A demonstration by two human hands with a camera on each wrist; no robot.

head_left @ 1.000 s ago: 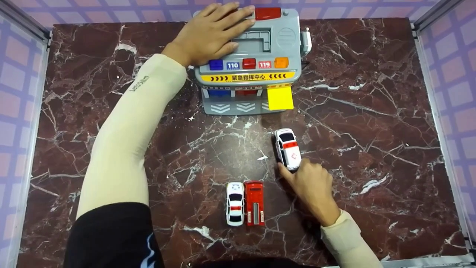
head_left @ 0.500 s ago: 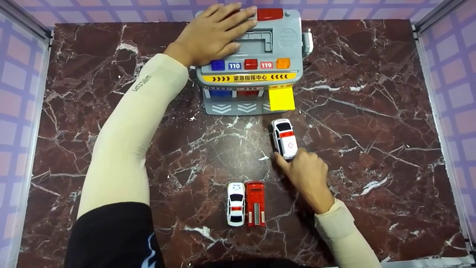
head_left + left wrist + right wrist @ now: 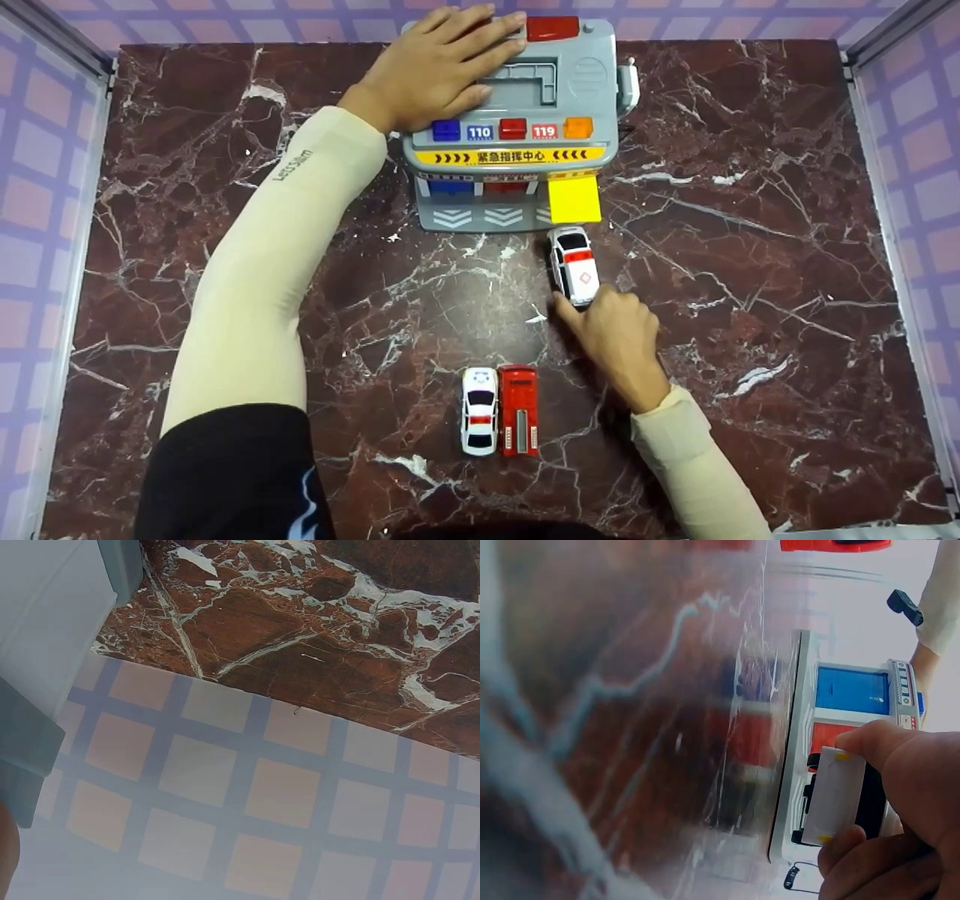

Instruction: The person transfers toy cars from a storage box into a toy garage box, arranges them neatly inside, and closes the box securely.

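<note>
A grey toy garage [image 3: 517, 112] with coloured buttons and a yellow ramp [image 3: 574, 199] stands at the table's far middle. My left hand [image 3: 435, 64] lies flat on its roof, fingers straight. A white toy ambulance [image 3: 573, 264] with a red stripe sits just below the yellow ramp, nose toward it. My right hand [image 3: 616, 330] grips its rear end between thumb and curled fingers. In the right wrist view the thumb [image 3: 900, 757] and fingers hold the white car [image 3: 838, 795] in front of the garage [image 3: 847, 701].
A white police car [image 3: 479, 409] and a red fire truck [image 3: 518, 409] stand side by side near the front middle of the dark red marble table [image 3: 750, 225]. Clear walls with a purple grid pattern [image 3: 45, 187] enclose the table on the left, right and back.
My right hand has pushed the white ambulance away from me, up to the foot of the yellow ramp. The left hand has stayed on the garage roof.
</note>
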